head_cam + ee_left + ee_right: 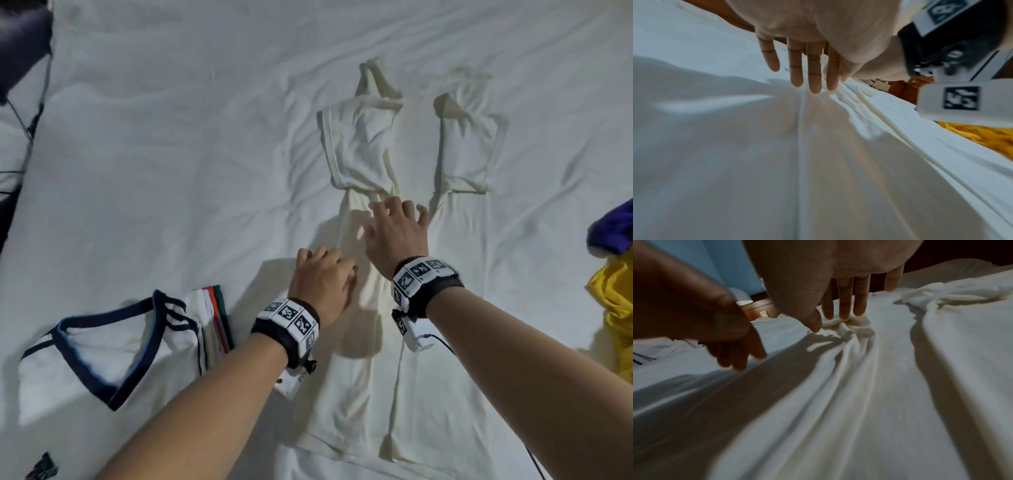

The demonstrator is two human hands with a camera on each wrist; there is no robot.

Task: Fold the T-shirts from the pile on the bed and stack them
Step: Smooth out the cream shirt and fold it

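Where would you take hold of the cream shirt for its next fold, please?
Probably at the shoulder end, with both hands. The cream shirt lies narrowed lengthwise, its sleeves turned in at the far end, the hem nearest the person. The right hand already reaches the bunched cloth below the sleeves; the left hand lies flat on the left fold. Pinch both far corners from above and draw them towards the hem.

You find no readable words, brands or numbers here. The only signs are black-and-white square code markers on the left wristband at 7 o'clock and the right wristband at 4 o'clock of centre; they carry no letters.
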